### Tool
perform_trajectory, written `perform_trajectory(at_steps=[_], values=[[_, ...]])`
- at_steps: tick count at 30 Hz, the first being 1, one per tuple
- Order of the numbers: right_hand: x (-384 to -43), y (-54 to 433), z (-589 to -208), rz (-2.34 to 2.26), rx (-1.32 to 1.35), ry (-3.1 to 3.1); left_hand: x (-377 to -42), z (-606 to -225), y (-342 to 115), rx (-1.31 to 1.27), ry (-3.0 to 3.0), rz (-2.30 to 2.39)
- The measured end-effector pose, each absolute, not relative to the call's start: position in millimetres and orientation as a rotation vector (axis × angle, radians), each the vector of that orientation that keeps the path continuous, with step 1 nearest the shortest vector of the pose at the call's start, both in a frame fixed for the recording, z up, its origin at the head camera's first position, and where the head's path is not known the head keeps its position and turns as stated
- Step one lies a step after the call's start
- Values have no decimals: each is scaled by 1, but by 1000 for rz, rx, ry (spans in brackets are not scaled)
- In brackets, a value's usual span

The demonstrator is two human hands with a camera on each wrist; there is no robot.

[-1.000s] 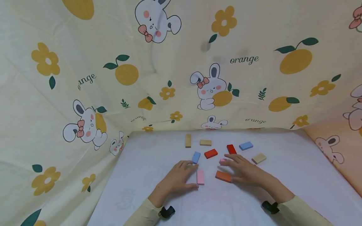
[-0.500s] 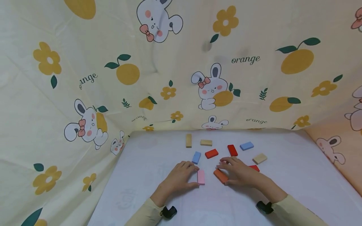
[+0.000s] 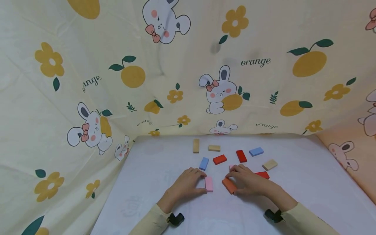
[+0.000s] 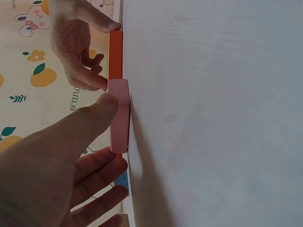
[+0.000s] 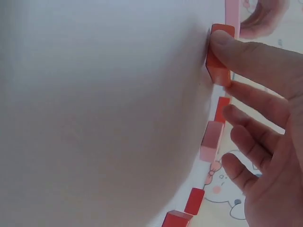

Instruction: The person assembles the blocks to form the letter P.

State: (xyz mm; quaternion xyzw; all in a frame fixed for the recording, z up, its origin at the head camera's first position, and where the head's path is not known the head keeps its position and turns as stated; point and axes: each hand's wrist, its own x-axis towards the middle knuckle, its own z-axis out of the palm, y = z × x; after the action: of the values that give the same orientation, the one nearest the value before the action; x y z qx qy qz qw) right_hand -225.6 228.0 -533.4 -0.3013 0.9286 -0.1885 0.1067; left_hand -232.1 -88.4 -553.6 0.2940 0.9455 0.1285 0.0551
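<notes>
My left hand [image 3: 188, 186] is at a pink block [image 3: 209, 184] lying flat on the table, pinching it end to end between thumb and index finger. The left wrist view shows the thumb on the near end of that pink block [image 4: 119, 116]. To the right, my right hand [image 3: 249, 181] pinches an orange block [image 3: 229, 185] between thumb and index finger, its other fingers loosely bent. The orange block [image 5: 218, 59] sits aslant on the table, apart from the pink one. A second pink block [image 5: 211, 142] is mostly hidden behind the right hand in the head view.
Beyond the hands lie blue blocks [image 3: 204, 164] [image 3: 256, 151], red blocks [image 3: 219, 159] [image 3: 241, 156] [image 3: 262, 175] and wooden-coloured blocks [image 3: 196, 146] [image 3: 214, 148] [image 3: 269, 164]. A printed cloth [image 3: 164, 94] rises behind the white tabletop [image 3: 141, 182].
My right hand has shifted left and closed its fingers on the orange block, which has turned and moved slightly left. The left hand and its pink block have stayed nearly still.
</notes>
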Motion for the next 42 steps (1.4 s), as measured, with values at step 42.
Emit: perform_trajectory(at_steps=[42], values=[[-131,142,-530,-637,-684,2707,-223,-554,-92,994,2834,416]])
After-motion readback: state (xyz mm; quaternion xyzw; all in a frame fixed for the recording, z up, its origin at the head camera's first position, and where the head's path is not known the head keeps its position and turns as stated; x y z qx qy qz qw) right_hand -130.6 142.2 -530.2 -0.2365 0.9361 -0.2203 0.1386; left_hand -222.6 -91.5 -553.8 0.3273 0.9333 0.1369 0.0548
